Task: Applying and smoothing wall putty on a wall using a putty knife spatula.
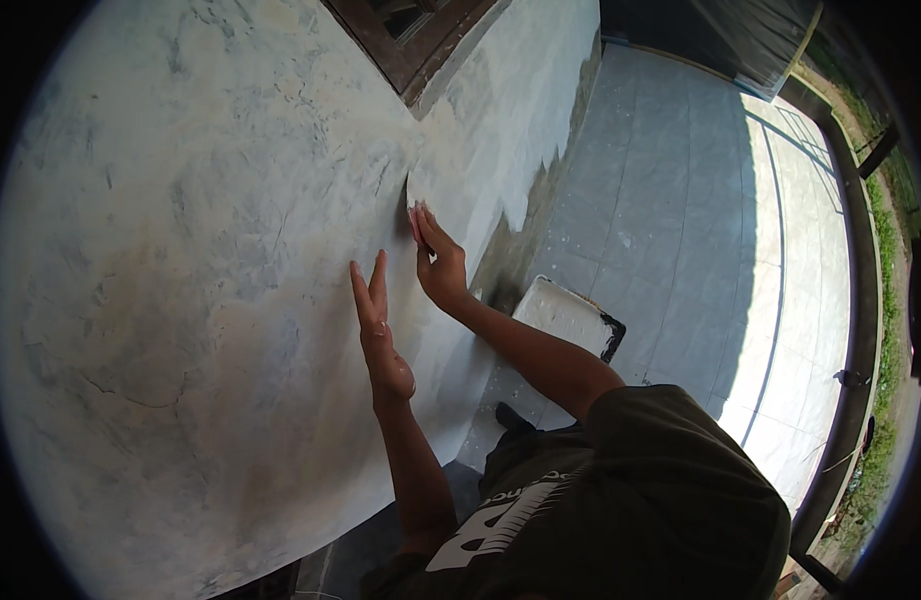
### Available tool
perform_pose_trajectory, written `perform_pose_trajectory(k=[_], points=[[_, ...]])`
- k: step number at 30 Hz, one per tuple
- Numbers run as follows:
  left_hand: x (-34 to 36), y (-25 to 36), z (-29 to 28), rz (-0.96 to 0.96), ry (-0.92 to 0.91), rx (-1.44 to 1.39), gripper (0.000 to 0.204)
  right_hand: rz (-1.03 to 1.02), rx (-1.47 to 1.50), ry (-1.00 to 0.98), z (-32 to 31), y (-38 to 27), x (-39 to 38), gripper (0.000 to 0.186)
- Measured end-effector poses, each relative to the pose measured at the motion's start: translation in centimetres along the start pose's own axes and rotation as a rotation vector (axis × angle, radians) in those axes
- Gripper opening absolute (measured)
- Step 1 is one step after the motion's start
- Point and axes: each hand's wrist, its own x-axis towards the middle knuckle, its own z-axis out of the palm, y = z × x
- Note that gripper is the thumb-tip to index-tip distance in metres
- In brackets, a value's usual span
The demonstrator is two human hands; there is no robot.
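Observation:
My right hand [443, 268] pinches a thin, flat scraper [410, 192] between thumb and fingers. Its blade meets the pale plastered wall [210, 230] below the window's corner, edge-on to me, so its full shape is hidden. To the left of it, my left hand [378, 335] is held up close to the wall with fingers stretched out and nothing in it. Whether its fingertips touch the plaster I cannot tell. Smears of white filler lie over grey patches on the wall, ending raggedly above a bare grey strip [525, 240] at the base.
A brown window frame [410, 75] juts in at the top. On the grey tiled floor [640, 210], beside my right forearm, stands a white tray [555, 303] with a dark-smudged corner. A dark sheet [730, 40] hangs at the far end; a low kerb [860, 330] borders the grass at right.

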Motion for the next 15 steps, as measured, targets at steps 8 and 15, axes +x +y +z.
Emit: perform_pose_trajectory(k=[8, 15], points=[[0.1, -0.3, 0.0, 0.018, -0.033, 0.004, 0.075, 0.470, 0.037, 0.279, -4.6, 3.5, 1.9, 0.023], [-0.2, 0.1, 0.6, 0.028, -0.045, -0.048, 0.077, 0.077, 0.020, 0.161, -2.3, 1.2, 3.7, 0.045]])
